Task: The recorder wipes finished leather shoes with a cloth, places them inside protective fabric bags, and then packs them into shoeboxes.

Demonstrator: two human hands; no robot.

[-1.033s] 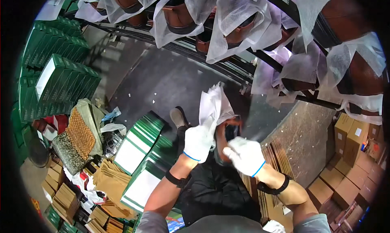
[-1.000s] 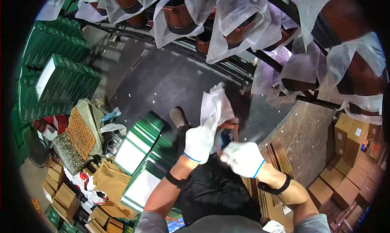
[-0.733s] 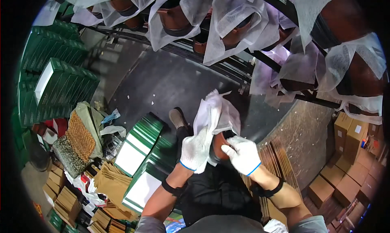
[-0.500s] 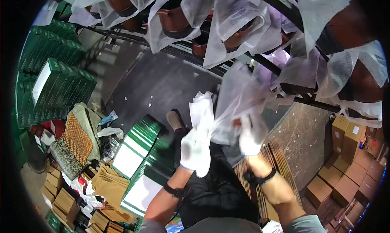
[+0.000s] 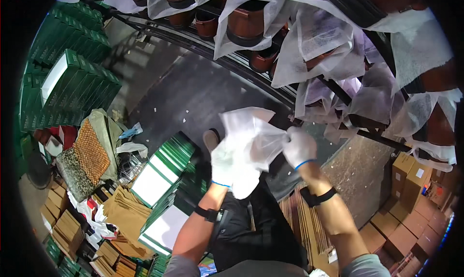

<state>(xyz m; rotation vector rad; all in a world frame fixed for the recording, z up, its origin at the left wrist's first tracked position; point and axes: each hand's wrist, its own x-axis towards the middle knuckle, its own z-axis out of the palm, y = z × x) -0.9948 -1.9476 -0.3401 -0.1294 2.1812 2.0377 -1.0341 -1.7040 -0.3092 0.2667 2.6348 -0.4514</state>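
sheets [image 5: 261,137] are before the rack [image 5: 336,91], between boxes [image 5: 157,178] left and cartons [image 5: 402,234] right.

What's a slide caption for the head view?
White-gloved left hand and right hand hold thin white sheeting; green-and-white rectangular boxes at left.

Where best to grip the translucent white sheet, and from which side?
Likely the right corner of the translucent white sheet, from the right: it tapers toward the right hand, while the left hand is at its left side.
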